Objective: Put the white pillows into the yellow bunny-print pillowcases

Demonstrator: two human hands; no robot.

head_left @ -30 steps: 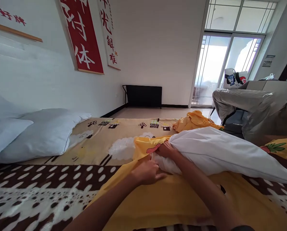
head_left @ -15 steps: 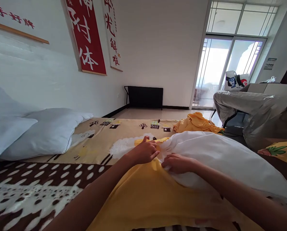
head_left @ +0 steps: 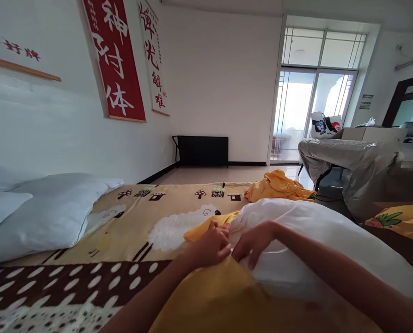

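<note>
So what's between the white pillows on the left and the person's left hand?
In the head view, a patterned blanket with a sheep picture lies between the pillows and left hand, plus yellow cloth beside the hand.

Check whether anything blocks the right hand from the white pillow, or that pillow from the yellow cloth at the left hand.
Nothing visible does: the right hand is at the end of the white pillow, which meets the yellow cloth beside the left hand.

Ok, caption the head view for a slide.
Left hand gripping yellow cloth, right hand at white pillow, above patterned blanket.
</note>
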